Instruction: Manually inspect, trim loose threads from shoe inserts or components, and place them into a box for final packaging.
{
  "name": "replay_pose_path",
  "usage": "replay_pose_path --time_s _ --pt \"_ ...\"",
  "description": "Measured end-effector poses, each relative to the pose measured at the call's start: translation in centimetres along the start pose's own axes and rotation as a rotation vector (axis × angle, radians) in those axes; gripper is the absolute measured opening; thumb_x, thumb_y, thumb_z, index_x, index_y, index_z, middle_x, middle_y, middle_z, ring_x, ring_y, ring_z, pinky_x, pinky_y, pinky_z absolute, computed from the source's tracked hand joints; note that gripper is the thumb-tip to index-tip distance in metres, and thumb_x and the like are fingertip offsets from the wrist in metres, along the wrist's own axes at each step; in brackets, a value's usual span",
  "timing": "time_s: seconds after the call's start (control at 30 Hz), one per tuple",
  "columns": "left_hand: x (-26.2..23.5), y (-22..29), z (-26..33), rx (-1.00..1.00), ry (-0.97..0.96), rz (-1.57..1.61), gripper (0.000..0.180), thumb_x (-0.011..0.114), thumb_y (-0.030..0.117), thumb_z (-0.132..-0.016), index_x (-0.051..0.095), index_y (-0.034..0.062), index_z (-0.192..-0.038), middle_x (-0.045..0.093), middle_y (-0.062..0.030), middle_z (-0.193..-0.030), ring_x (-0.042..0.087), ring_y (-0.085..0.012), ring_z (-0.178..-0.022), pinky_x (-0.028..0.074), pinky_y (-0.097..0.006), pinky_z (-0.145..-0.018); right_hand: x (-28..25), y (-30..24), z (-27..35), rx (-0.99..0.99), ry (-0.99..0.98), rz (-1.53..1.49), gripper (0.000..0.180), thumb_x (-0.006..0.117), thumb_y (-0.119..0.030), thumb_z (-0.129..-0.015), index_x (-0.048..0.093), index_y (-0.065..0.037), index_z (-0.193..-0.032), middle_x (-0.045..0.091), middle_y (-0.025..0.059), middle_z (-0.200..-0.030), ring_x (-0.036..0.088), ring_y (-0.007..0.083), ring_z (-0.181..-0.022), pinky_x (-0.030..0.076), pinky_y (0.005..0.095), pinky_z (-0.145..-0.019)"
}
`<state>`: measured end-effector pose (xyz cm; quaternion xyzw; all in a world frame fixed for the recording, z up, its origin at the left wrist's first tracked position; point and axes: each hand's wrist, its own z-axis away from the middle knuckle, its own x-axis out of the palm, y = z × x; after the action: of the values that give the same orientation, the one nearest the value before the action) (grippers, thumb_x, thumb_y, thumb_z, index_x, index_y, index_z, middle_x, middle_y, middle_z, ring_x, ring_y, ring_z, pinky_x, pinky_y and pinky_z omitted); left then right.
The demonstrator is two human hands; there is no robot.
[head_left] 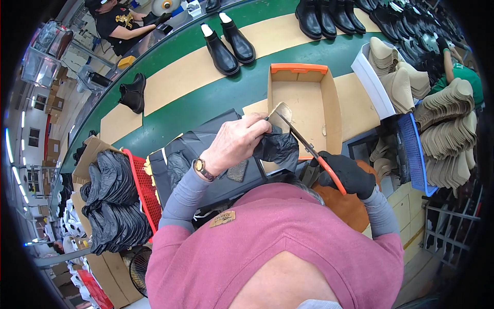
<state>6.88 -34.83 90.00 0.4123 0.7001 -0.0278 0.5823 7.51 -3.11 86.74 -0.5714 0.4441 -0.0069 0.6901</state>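
My bare left hand, with a wristwatch, pinches a crumpled black piece that looks like thin sheet or soft leather. At the upper end of that piece shows a pale beige flap. In my right hand, which wears a black glove, is a pair of scissors with orange-red handles. Their blades point up and left, and the tips touch or overlap the beige flap; I cannot tell whether they cut into it. Just beyond the hands stands an open cardboard box with an orange rim, holding small scraps.
Black boots stand on the green bench beyond. At right, a white box and a blue basket hold stacked beige insoles. A red basket sits left, beside black bundles. Co-workers work farther off.
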Motion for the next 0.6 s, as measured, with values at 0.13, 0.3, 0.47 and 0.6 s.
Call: replay_pose_path --time_s 0.13,0.3,0.47,0.6 --pt "0.1 0.0 -0.2 0.024 0.023 -0.019 0.027 0.07 -0.001 -0.071 0.058 0.0071 -0.094 0.063 -0.0125 -0.11 0.066 -0.0305 -0.082 0.054 -0.035 -0.067 -0.1 0.3 0.4 0.101 -0.059 0.015 0.042 0.066 -0.027 -0.085 0.057 0.003 -0.112 0.062 0.0191 -0.104 0.061 0.0372 -0.091 0.049 0.0391 -0.077" --pt "0.0 -0.4 0.1 0.038 -0.008 0.024 0.028 0.07 -0.001 -0.07 0.058 0.0074 -0.093 0.063 -0.0126 -0.109 0.066 -0.0306 -0.082 0.054 -0.035 -0.068 -0.5 0.3 0.1 -0.164 -0.052 -0.021 0.036 0.068 -0.023 -0.08 0.055 0.0 -0.105 0.057 0.0194 -0.09 0.057 0.038 -0.075 0.046 0.0414 -0.063" --pt "-0.1 -0.2 -0.1 0.019 -0.026 0.048 0.029 0.071 -0.002 -0.069 0.059 0.0075 -0.093 0.064 -0.0124 -0.107 0.066 -0.0304 -0.082 0.054 -0.035 -0.068 0.8 0.7 0.7 -0.033 0.089 0.019 0.033 0.068 -0.029 -0.084 0.056 -0.002 -0.098 0.055 0.0184 -0.08 0.054 0.0376 -0.07 0.043 0.0413 -0.06" --pt "-0.1 -0.2 -0.2 0.026 -0.011 0.066 0.029 0.071 -0.003 -0.068 0.059 0.0073 -0.093 0.064 -0.0117 -0.105 0.066 -0.0301 -0.082 0.054 -0.034 -0.067 1.0 0.0 0.3 0.15 0.088 -0.033 0.034 0.066 -0.035 -0.087 0.055 -0.002 -0.087 0.051 0.0174 -0.068 0.051 0.0368 -0.063 0.038 0.0415 -0.057"
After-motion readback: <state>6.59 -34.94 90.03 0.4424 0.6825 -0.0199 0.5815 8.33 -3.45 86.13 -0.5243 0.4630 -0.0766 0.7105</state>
